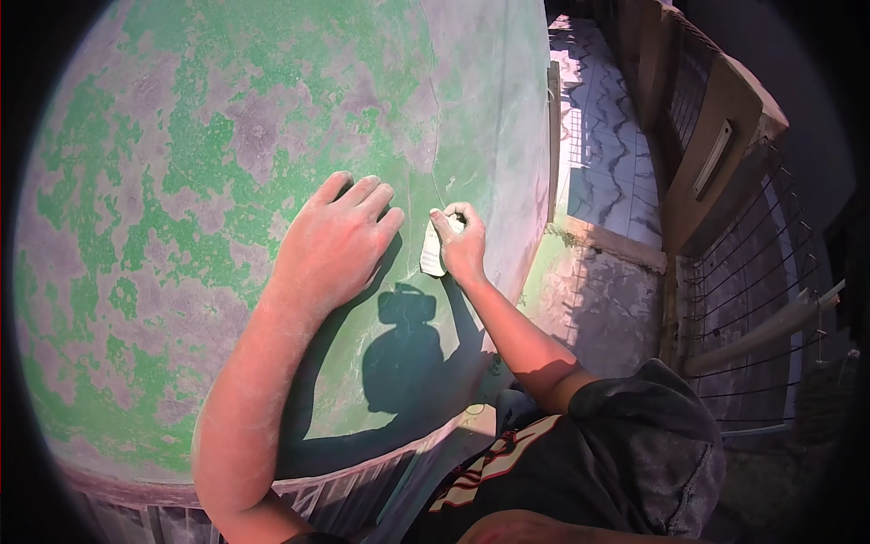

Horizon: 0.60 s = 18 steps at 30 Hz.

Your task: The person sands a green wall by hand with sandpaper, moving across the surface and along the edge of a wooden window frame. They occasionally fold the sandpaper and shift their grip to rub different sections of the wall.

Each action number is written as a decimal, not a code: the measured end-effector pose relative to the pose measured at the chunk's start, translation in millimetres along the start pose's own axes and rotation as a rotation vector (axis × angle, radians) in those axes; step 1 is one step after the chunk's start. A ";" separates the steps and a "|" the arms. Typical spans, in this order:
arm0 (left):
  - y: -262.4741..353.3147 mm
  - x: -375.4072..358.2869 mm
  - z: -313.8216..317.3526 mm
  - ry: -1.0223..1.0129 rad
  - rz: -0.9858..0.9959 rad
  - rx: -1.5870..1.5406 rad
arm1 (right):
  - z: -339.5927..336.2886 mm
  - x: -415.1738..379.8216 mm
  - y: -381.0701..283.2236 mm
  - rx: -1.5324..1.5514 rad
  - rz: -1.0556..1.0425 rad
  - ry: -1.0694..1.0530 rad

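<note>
In front of me is a wall [256,136] with patchy green paint and bare greyish areas. My left hand [337,240] rests against it, back towards me, dusty, its fingers slightly bent and apart with nothing visible in them. To its right, my right hand [461,243] pinches a pale folded piece of sandpaper [432,251] between thumb and fingers. The sandpaper lies against the wall beside a thin vertical crack [433,109]. Faint marks show on its back. Part of the sandpaper is hidden by the fingers.
My head's shadow [403,354] falls on the wall below my hands. Right of the wall's edge lie a concrete ledge [607,295] and a marbled tile floor [603,136]. Farther right stand a low wall [725,118] and a wire grille [748,281] with a pale pipe [770,331].
</note>
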<state>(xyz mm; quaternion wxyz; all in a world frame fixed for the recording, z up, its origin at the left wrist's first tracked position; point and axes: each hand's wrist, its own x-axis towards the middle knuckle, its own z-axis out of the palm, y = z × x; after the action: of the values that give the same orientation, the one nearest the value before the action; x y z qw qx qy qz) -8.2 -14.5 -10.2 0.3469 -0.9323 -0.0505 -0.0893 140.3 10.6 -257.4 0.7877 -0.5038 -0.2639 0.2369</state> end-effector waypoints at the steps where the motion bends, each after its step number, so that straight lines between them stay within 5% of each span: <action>1: 0.3 0.4 -0.1 -0.006 -0.007 -0.005 | 0.2 -2.4 -4.1 0.000 -0.003 -0.001; 18: 1.1 6.6 -4.1 -0.044 -0.046 -0.043 | 22.5 -19.2 1.0 -0.100 -0.237 0.070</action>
<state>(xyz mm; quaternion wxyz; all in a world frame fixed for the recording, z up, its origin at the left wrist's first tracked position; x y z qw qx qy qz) -2.1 -17.8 -6.5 0.3233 -0.9399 -0.0775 -0.0776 111.1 13.7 -253.7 0.7929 -0.5156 -0.3053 0.1109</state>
